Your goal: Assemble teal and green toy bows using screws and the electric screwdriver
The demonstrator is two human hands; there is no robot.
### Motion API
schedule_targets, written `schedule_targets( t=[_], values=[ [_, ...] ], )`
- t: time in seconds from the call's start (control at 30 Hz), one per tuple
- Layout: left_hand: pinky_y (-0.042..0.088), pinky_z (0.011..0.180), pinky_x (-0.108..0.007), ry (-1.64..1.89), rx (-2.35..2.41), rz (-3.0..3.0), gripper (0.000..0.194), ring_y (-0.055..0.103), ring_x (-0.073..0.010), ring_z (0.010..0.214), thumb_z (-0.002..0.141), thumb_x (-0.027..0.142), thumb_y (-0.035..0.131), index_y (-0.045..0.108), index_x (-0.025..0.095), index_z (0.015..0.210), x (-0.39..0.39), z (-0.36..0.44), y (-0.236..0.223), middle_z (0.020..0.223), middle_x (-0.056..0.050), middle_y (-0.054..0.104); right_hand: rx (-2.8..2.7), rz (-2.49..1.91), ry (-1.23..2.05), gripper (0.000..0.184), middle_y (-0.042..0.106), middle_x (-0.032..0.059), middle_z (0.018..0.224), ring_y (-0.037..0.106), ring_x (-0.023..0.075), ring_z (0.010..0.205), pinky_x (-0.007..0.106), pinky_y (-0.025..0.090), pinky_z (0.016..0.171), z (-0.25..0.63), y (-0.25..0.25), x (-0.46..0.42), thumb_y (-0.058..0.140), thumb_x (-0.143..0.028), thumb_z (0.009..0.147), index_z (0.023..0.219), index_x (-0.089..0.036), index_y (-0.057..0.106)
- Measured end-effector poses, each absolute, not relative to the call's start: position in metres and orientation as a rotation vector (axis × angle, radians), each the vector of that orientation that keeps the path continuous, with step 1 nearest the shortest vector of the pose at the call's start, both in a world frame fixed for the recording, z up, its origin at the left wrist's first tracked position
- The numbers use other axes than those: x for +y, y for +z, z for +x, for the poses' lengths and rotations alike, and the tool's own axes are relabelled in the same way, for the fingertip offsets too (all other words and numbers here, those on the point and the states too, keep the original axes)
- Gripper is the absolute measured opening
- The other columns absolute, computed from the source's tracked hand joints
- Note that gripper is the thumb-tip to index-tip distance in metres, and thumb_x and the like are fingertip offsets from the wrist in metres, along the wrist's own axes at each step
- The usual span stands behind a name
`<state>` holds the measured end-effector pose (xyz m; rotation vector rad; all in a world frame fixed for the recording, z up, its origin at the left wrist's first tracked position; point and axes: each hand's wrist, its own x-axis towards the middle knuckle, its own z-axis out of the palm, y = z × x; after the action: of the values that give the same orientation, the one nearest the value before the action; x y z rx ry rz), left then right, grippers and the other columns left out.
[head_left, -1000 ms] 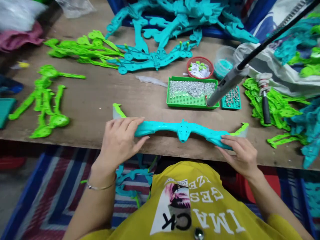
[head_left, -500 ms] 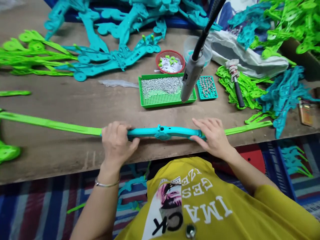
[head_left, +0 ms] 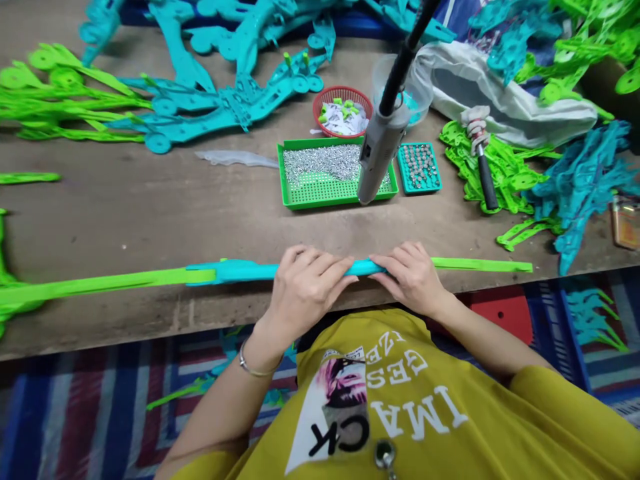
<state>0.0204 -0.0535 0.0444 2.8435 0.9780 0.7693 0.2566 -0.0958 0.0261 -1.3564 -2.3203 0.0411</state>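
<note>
A plastic toy bow (head_left: pixel 245 271) with a turquoise middle and long light-green limbs lies level along the front edge of the table. My left hand (head_left: pixel 307 283) is closed over the turquoise part, left of its centre. Close beside it, my right hand (head_left: pixel 413 279) grips the same part with fingers and thumb. A short turquoise stretch shows between the two hands; the centre piece is covered by my fingers. One green limb reaches far to the left, the other to the right. Beyond the bow, a grey electric screwdriver (head_left: pixel 380 157) hangs on a cord over a green tray (head_left: pixel 340 201) of small silver screws.
A red basket (head_left: pixel 317 110) and a teal tray (head_left: pixel 437 189) of small metal pieces stand behind. Turquoise bow parts (head_left: pixel 200 127) and green limbs (head_left: pixel 75 107) pile up at the back left. A black-handled tool (head_left: pixel 486 180) rests on green parts at right.
The bow's green limbs have swung out from folded to stretched sideways. The bow has turned to show a narrow side. My left hand has moved right, towards its middle.
</note>
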Motion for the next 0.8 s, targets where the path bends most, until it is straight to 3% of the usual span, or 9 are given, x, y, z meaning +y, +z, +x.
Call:
schedule_targets(
  t=[0.17, 0.33, 0.4, 0.5, 0.6, 0.67, 0.8],
  values=[
    [0.041, 0.076, -0.038, 0.862, 0.974, 2.877, 0.015, 0.059, -0.0192, 0.070, 0.097, 0.032, 0.066, 0.071, 0.017, 0.099, -0.051, 0.024, 0.037, 0.078, -0.002, 0.073, -2.304, -1.269, 0.064, 0.025, 0.074, 0.0074, 0.082, 0.055, 0.0203, 0.075, 0.035, 0.044, 0.070, 0.259, 0.017, -0.091, 0.059, -0.033, 0.100, 0.107, -0.015, 0.075],
    [0.040, 0.070, -0.037, 0.833, 0.966, 2.892, 0.020, 0.058, -0.0208, 0.073, 0.096, 0.035, 0.066, 0.071, 0.017, 0.105, -0.041, 0.022, 0.037, 0.081, -0.003, 0.073, -2.287, -1.237, 0.267, 0.033, 0.077, 0.0100, 0.087, 0.062, 0.0206, 0.077, 0.035, 0.050, 0.072, 0.268, 0.018, -0.079, 0.063, -0.038, 0.098, 0.114, -0.012, 0.074],
    [0.043, 0.073, -0.036, 0.800, 1.044, 2.860, 0.033, 0.062, -0.0230, 0.084, 0.096, 0.040, 0.065, 0.067, 0.015, 0.119, -0.037, 0.017, 0.036, 0.096, -0.008, 0.075, -2.255, -1.272, 0.442, 0.037, 0.079, 0.0107, 0.094, 0.067, 0.0205, 0.080, 0.035, 0.053, 0.075, 0.274, 0.023, -0.073, 0.066, -0.040, 0.096, 0.119, -0.013, 0.073],
    [0.046, 0.084, -0.040, 0.666, 1.268, 2.777, 0.070, 0.065, -0.0300, 0.103, 0.093, 0.059, 0.063, 0.051, 0.011, 0.143, -0.036, 0.003, 0.029, 0.119, -0.017, 0.071, -2.202, -1.401, 0.748, 0.034, 0.081, 0.0083, 0.102, 0.074, 0.0210, 0.086, 0.034, 0.056, 0.078, 0.287, 0.033, -0.062, 0.070, -0.041, 0.092, 0.118, -0.019, 0.075],
    [0.045, 0.097, -0.048, 0.473, 1.364, 2.735, 0.089, 0.065, -0.0343, 0.108, 0.086, 0.071, 0.063, 0.045, 0.011, 0.149, -0.040, -0.010, 0.014, 0.121, -0.019, 0.070, -2.138, -1.559, 0.988, 0.028, 0.082, 0.0046, 0.102, 0.077, 0.0224, 0.085, 0.033, 0.057, 0.075, 0.302, 0.035, -0.052, 0.070, -0.043, 0.091, 0.110, -0.024, 0.079],
    [0.042, 0.105, -0.052, 0.413, 1.353, 2.724, 0.084, 0.064, -0.0346, 0.112, 0.085, 0.067, 0.068, 0.049, 0.012, 0.146, -0.044, -0.014, 0.002, 0.123, -0.018, 0.070, -2.103, -1.605, 1.094, 0.029, 0.083, 0.0037, 0.102, 0.078, 0.0236, 0.086, 0.034, 0.058, 0.074, 0.312, 0.031, -0.044, 0.069, -0.045, 0.091, 0.109, -0.025, 0.080],
    [0.043, 0.107, -0.052, 0.494, 1.386, 2.721, 0.049, 0.068, -0.0290, 0.103, 0.096, 0.042, 0.063, 0.058, 0.016, 0.138, -0.050, -0.010, -0.020, 0.115, -0.013, 0.074, -2.036, -1.597, 1.085, 0.024, 0.083, 0.0041, 0.094, 0.077, 0.0230, 0.079, 0.036, 0.058, 0.070, 0.334, 0.023, -0.020, 0.067, -0.042, 0.090, 0.098, -0.024, 0.080]
  ],
)
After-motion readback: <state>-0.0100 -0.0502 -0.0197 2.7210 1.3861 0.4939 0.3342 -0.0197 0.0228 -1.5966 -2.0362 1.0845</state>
